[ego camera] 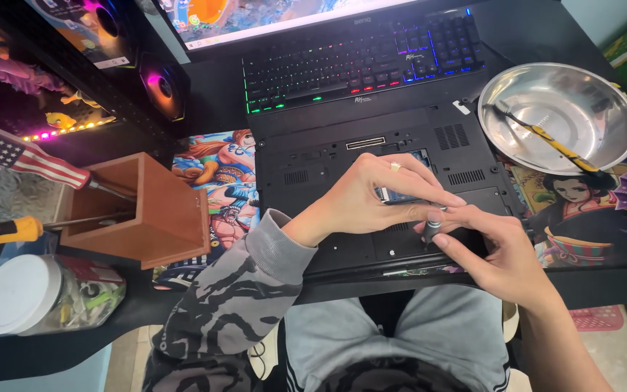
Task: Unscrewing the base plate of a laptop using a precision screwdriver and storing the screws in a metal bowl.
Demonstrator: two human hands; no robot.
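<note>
A black laptop [371,156] lies upside down on the desk, its underside facing me. My left hand [371,199] rests on the laptop's base, fingers curled over a small module [393,194] in an open bay. My right hand [491,250] holds a short dark screwdriver [431,229] upright, its tip on the base beside the left fingers. A ring shows on the left hand.
A backlit keyboard [361,58] and a monitor sit behind the laptop. A steel bowl [604,138] with a yellow-handled tool [546,138] stands at right. A wooden holder box [146,210], screwdrivers and a plastic jar [38,294] lie at left. A printed mat covers the desk.
</note>
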